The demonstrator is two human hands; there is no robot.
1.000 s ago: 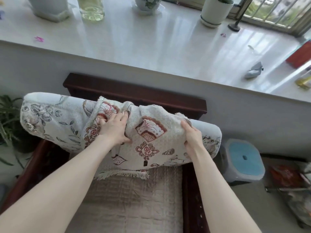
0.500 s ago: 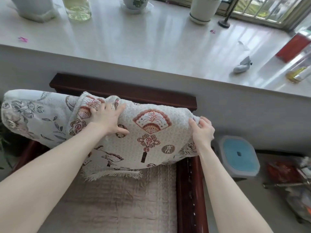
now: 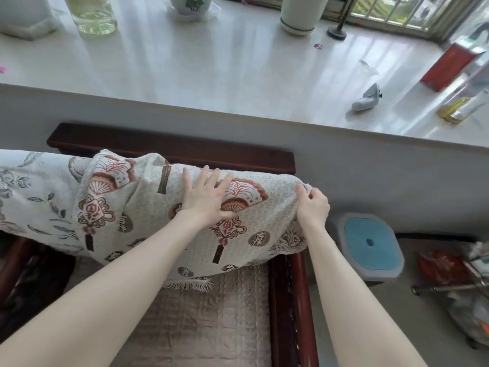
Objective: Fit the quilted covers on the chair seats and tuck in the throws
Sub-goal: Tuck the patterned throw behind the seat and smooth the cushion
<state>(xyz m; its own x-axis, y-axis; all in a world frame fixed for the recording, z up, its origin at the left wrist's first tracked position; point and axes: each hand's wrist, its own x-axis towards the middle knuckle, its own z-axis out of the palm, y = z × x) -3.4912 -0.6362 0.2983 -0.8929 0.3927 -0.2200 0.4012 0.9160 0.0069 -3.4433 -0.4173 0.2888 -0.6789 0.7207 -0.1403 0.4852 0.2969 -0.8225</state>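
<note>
Throw draped over chair back cushion. Left hand flat, fingers spread, pressing it; right hand pinching its corner. Quilted cover on seat. Risk: hard tug drags throw crooked, bunching left.

woven cloth throw; quilted cloth seat cover; glossy dark wood chair frame; glossy sill.

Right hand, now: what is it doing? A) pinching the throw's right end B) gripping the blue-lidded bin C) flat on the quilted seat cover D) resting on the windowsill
A: the right hand curls its fingers round the end of the throw; the left hand lies flat on it.
</note>
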